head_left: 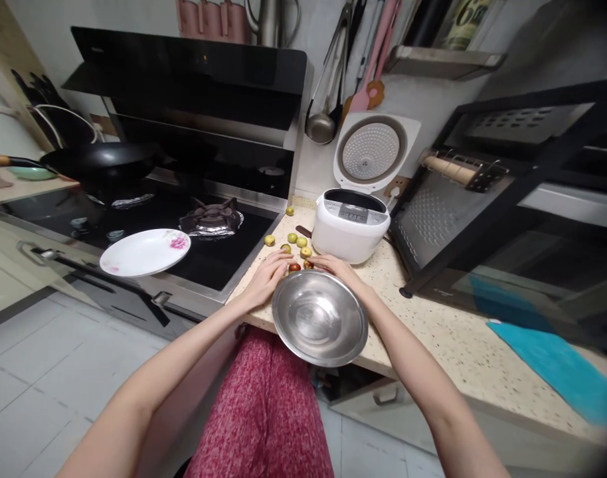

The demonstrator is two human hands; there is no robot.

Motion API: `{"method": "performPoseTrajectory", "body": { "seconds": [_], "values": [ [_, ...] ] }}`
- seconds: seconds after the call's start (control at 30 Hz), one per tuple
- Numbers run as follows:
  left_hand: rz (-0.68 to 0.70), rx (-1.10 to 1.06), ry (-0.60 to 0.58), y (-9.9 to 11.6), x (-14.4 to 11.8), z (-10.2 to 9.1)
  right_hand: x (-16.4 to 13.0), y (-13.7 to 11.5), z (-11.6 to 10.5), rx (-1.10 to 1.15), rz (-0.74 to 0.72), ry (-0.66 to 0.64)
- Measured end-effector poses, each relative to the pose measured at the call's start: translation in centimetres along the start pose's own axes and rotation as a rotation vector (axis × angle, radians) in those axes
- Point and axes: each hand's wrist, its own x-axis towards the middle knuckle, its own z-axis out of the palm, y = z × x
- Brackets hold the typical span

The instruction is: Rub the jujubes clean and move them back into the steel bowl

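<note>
A wide stainless steel bowl (318,318) sits at the counter's front edge, its near side reaching past the edge; no fruit shows inside it. Just beyond its far rim are several jujubes: a red-brown one (294,267), a yellow-green one (306,252), and more green ones behind. My left hand (268,275) is at the left of this group, fingers stretched toward a green jujube (285,249). From the right, my right hand (338,271) reaches over the counter beside the red-brown fruit, its fingers extended and partly covering some of it. Both palms are turned from view.
A white rice cooker (350,229) with its lid up stands behind the fruit. To the left, a flowered white plate (144,253) rests on the gas stove (256,255), near a black wok (99,159). A black oven (507,219) and blue mat (552,365) are at right.
</note>
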Motion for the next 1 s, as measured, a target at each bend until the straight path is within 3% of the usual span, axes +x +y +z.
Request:
{"method": "performPoseTrajectory", "body": {
  "seconds": [0.37,0.7,0.87,0.93,1.0],
  "values": [
    [0.037,-0.026,-0.102,1.2,0.0,-0.7,0.5,-0.5,1.2,0.125,0.027,0.102],
    [0.02,0.009,-0.132,1.0,-0.1,-0.6,1.1,1.0,1.2,0.182,0.054,0.065],
    [0.014,0.009,-0.122,1.2,-0.1,-0.6,0.8,0.4,-0.6,0.191,-0.017,0.249],
    [0.012,0.011,-0.129,1.2,-0.1,-0.6,0.5,-0.8,-1.7,0.219,-0.03,0.33],
    [0.017,0.011,-0.14,1.1,0.0,-0.6,0.1,-2.5,-2.8,0.273,-0.048,0.329]
  ]
}}
